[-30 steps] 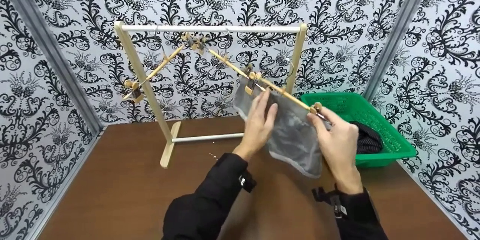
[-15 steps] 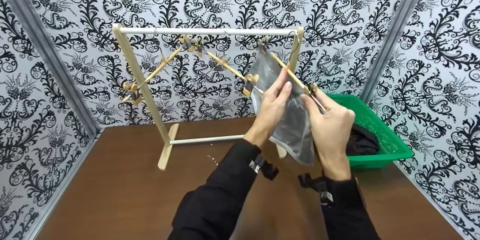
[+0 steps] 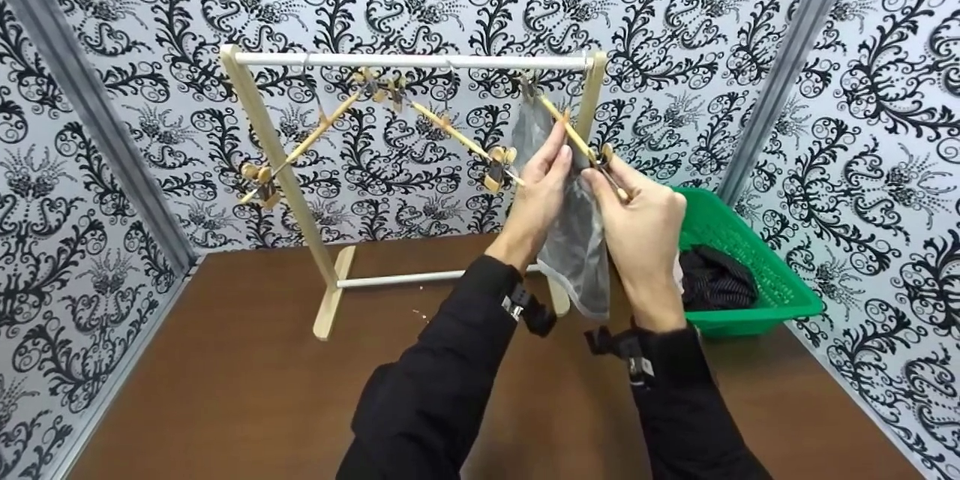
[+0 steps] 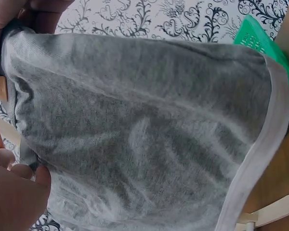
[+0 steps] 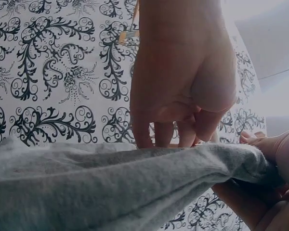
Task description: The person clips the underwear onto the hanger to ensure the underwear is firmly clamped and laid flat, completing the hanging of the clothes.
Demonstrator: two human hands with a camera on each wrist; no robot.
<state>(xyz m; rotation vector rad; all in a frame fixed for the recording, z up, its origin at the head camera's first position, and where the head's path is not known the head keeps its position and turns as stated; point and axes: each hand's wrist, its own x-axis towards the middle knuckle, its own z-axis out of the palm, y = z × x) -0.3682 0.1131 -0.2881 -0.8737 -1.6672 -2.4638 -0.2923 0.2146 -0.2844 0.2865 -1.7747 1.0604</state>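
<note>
In the head view, a wooden clip hanger (image 3: 576, 136) slants down to the right at the right end of a rack's white top rod (image 3: 420, 60). From it hangs a grey cloth garment (image 3: 574, 255) with a white hem, which fills much of the left wrist view. My left hand (image 3: 538, 191) pinches the hanger's bar near its middle. At the hanger's lower right end, my right hand (image 3: 637, 229) grips the bar by a wooden clip (image 3: 606, 153). The hook seems to be at the rod, but is too faint to tell whether it sits on it.
Two more clip hangers, a left one (image 3: 319, 135) and a middle one (image 3: 450, 131), hang on the rod. A green basket (image 3: 780, 277) holding dark striped cloth (image 3: 716, 277) stands at the right. Patterned walls enclose the brown table (image 3: 247, 390).
Both hands have raised the hanger and garment up toward the rod's right end, away from the front. The hanger has turned steeper, and the garment looks narrower.
</note>
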